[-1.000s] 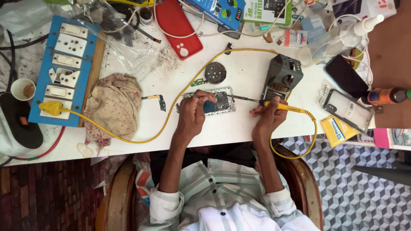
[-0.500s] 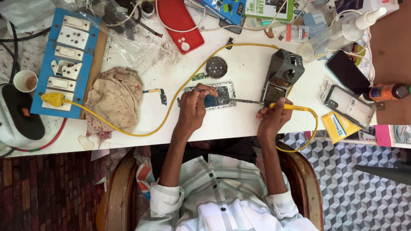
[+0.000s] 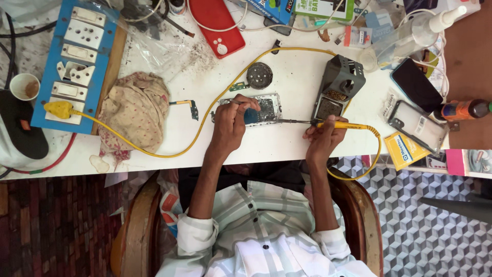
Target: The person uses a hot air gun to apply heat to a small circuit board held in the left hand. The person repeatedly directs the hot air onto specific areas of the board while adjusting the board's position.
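Note:
An opened phone (image 3: 264, 109) with its insides showing lies on the white table (image 3: 287, 146). My left hand (image 3: 231, 123) rests on its left end and pinches thin metal tweezers (image 3: 237, 102) over the board. My right hand (image 3: 324, 136) grips a yellow-handled soldering iron (image 3: 333, 124), whose dark tip points left and reaches the phone's right edge. The iron's yellow cable (image 3: 205, 115) loops across the table to a yellow plug (image 3: 59, 109) in a blue switchboard (image 3: 74, 56).
A dark soldering iron stand (image 3: 339, 84) sits right of the phone. A crumpled cloth (image 3: 134, 110), a round grey part (image 3: 259, 75), a small flex part (image 3: 190, 107), a red phone case (image 3: 218, 23), two phones (image 3: 417, 125), a spray bottle (image 3: 410, 36) and a paper cup (image 3: 25, 86) are around.
The view has shifted slightly. Both hands stay at the phone, the left with the tweezers and the right with the iron; the iron tip stays at the phone's right edge.

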